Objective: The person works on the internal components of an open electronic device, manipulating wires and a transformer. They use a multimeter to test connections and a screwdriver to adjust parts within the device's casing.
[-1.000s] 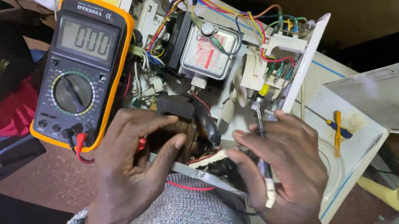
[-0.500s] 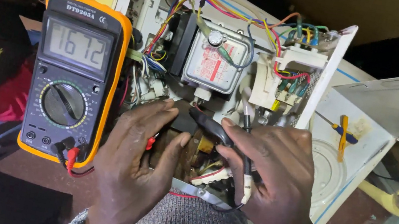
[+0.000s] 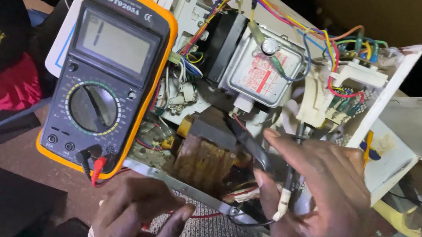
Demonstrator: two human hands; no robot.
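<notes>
We noted an opened appliance chassis (image 3: 302, 54) lying across the bench, its inner parts bare: a metal-cased magnetron block (image 3: 259, 69) at the far centre, a brown-wound transformer (image 3: 204, 160) nearer us, and bundles of coloured wires (image 3: 295, 24) running to the right.

A multimeter (image 3: 106, 78) in an orange jacket leaned against the chassis on the left, its dial turned away from upright, its screen showing a single mark. Red and black leads (image 3: 92, 164) were plugged into its near edge.

Our right hand (image 3: 314, 216) sat just right of the transformer, thumb and fingers pinched together on a black probe (image 3: 291, 175) held roughly upright, its tip up among the parts below the magnetron block; where the tip touched we could not tell. Our left hand (image 3: 140, 218) hung at the near edge, fingers curled loosely around a thin red lead; whether it truly gripped the wire we could not tell.

Risks, as we judged them: the probe tip stood in a crowded spot and could slip to bridge neighbouring terminals, giving a false reading or a short. Any stored charge in these parts could bite bare fingers this near the metal. The propped multimeter could topple if a lead were tugged.
</notes>
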